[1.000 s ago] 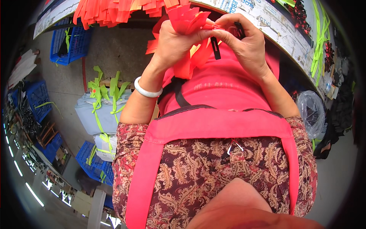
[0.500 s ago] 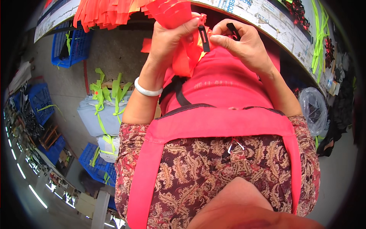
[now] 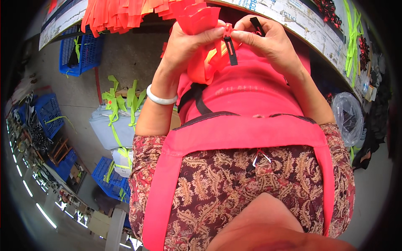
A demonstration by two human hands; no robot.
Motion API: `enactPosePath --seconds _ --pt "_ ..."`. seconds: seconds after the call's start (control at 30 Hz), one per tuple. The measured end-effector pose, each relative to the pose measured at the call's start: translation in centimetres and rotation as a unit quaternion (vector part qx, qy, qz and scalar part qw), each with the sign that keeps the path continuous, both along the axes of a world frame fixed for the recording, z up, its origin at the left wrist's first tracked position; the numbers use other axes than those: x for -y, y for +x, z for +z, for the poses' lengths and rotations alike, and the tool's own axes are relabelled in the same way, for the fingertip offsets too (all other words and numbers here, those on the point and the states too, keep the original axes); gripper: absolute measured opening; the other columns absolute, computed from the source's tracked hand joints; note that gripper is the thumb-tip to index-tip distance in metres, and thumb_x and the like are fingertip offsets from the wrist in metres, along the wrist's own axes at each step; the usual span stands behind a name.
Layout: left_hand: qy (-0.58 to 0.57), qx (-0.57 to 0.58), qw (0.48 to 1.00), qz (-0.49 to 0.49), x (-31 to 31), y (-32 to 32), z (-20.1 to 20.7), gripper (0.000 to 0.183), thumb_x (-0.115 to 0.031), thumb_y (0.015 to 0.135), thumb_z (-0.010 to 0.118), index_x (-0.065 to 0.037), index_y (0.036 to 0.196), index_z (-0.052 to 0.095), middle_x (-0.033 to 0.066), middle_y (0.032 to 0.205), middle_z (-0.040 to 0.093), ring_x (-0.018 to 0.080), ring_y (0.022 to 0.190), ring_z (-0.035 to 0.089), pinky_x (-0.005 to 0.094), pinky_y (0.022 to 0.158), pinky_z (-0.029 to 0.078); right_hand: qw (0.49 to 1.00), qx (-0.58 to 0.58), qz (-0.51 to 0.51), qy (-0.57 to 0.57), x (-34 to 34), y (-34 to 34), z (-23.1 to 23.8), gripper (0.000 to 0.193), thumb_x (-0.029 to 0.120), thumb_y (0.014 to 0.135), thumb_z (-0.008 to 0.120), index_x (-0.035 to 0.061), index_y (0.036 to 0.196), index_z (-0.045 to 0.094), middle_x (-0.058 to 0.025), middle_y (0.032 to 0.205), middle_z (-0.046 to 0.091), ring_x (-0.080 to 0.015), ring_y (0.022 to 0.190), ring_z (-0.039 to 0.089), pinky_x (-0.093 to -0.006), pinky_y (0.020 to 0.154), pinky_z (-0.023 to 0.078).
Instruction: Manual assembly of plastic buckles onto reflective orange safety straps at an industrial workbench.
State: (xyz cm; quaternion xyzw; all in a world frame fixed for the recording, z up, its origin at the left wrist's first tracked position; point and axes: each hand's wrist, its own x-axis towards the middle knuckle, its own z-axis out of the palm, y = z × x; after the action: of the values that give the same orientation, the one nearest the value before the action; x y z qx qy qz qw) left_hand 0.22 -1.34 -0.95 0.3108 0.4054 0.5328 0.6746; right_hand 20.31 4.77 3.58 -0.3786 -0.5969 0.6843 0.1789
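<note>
My left hand is closed around a bundle of red-orange fabric strips, their looped lower part hanging against my red apron. At its thumb tip sits a small red zipper slider with a black pull tab dangling below. My right hand pinches at the slider's right side with thumb and forefinger. A second black pull tab sticks up between the fingers of that hand; what it is attached to is hidden.
More red-orange strips hang over the table edge ahead. On the worktop lie yellow-green strips and dark red-and-black pieces. Blue crates and a grey stack stand at left; a clear plastic bag is at right.
My right thumb and forefinger have come up to the red slider, where a small gap showed before. My left hand has shifted slightly right with the strips.
</note>
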Motion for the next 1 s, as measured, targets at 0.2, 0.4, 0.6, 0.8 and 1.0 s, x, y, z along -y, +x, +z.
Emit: enactPosePath --seconds 0.2,0.4,0.6,0.8,1.0 --pt "-0.001 -0.022 1.000 -0.017 0.2 -0.2 0.3 0.018 -0.007 0.081 0.073 0.001 0.096 0.068 0.0051 0.086 0.069 0.0114 0.080 0.064 0.0239 0.070 0.051 0.996 0.006 0.044 -0.082 -0.4 0.4 -0.1 0.020 0.023 0.086 0.070 0.0046 0.091 0.067 0.0039 0.072 0.057 -0.0009 0.062 0.045 -0.0177 0.056 0.035" --pt "-0.009 -0.024 0.999 -0.032 0.0 -0.3 0.5 0.018 -0.008 0.081 0.073 0.000 0.096 0.069 0.0035 0.083 0.068 0.0100 0.076 0.063 0.0234 0.068 0.049 0.988 -0.020 0.021 -0.150 -0.5 0.7 -0.9 0.019 0.023 0.086 0.069 0.0055 0.091 0.066 0.0063 0.069 0.052 0.0005 0.057 0.039 -0.0170 0.050 0.029" --pt "-0.014 -0.033 0.999 0.002 -0.1 0.4 0.0 0.017 -0.007 0.082 0.072 0.000 0.097 0.069 0.0024 0.082 0.067 0.0084 0.075 0.061 0.0221 0.066 0.048 0.999 0.001 -0.013 -0.046 -0.3 0.4 -0.8 0.022 0.023 0.087 0.069 0.0026 0.094 0.066 0.0042 0.074 0.055 0.0000 0.066 0.045 -0.0166 0.057 0.035" --pt "0.007 -0.010 1.000 0.009 0.5 1.1 0.3 0.017 -0.002 0.081 0.072 0.001 0.097 0.068 0.0025 0.084 0.067 0.0087 0.073 0.061 0.0230 0.064 0.049 0.983 -0.043 -0.043 0.175 0.4 0.0 -2.1 0.019 0.017 0.089 0.067 0.0005 0.097 0.066 0.0029 0.082 0.061 -0.0021 0.072 0.050 -0.0175 0.065 0.042" --pt "0.110 -0.088 0.990 0.018 0.8 1.2 -1.1 0.019 0.003 0.080 0.069 0.001 0.098 0.068 0.0035 0.081 0.067 0.0093 0.071 0.061 0.0239 0.061 0.049 0.948 -0.033 -0.032 0.314 1.1 -0.5 -2.0 0.016 0.008 0.082 0.073 0.0018 0.095 0.067 0.0026 0.079 0.060 -0.0019 0.064 0.045 -0.0178 0.056 0.038"
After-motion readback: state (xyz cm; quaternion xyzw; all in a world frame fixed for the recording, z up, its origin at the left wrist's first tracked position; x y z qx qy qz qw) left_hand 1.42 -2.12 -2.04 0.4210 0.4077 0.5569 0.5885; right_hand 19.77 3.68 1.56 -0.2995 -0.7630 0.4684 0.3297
